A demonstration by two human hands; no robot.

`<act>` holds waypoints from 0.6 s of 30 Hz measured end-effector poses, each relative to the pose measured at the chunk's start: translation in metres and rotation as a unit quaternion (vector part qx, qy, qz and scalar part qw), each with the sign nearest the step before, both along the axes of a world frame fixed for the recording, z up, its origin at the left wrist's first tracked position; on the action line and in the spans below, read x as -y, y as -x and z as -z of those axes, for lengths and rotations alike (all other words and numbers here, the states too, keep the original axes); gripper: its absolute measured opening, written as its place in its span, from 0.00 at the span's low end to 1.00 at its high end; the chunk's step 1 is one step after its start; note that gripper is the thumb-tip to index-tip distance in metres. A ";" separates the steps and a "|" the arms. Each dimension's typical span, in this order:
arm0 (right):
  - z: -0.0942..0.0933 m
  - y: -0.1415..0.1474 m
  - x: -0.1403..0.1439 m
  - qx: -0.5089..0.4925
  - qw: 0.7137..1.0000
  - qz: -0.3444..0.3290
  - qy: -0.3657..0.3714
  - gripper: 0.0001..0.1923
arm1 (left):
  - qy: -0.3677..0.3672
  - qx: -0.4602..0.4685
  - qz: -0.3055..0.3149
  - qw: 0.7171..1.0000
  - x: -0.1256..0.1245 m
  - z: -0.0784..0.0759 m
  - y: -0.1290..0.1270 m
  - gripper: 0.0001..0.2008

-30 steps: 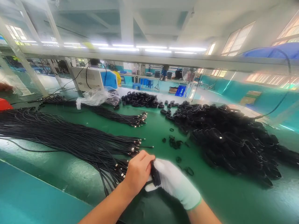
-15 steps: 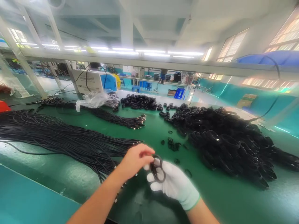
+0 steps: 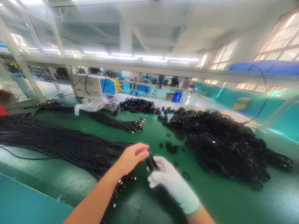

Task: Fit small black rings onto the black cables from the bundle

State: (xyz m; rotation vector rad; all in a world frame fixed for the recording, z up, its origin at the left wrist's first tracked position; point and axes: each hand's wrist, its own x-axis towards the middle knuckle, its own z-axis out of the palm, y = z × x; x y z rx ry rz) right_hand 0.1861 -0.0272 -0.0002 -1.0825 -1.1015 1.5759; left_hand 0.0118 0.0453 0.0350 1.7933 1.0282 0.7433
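The right hand (image 3: 171, 182), wearing a white knit glove, is clamping a small coiled bundle of black cable (image 3: 151, 162) between its thumb and fingers, holding it upright just above the green table mat (image 3: 224, 199). The bare left hand (image 3: 132, 156) is sitting at nine o'clock of that coil, its fingertips curled loosely together and touching or nearly touching the coil's top; whether it is actually pinching anything is not clear through the blur.

At ten o'clock of the hands, a broad fan of straight black cables with metal-tipped ends (image 3: 70, 146) is lying across the mat, and a thinner bundle of the same black cables (image 3: 116, 121) is lying beyond it. At two o'clock a large heap of finished black cable coils (image 3: 224, 143) is spreading out, with a few loose small black bands (image 3: 171, 147) scattered at twelve o'clock.

As a judgement, keeping the coil tidy is calling for steady thumb pressure across all the loops while the bare fingers are working the top, so no turn is springing free.

A white and blue machine box (image 3: 94, 84) is standing at eleven o'clock, far back; no writing is showing clearly enough to read.
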 end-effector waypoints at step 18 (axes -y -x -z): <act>-0.011 -0.106 -0.196 0.695 0.689 0.197 -0.062 0.19 | -0.097 -0.045 -0.041 0.993 0.008 0.035 0.054 0.10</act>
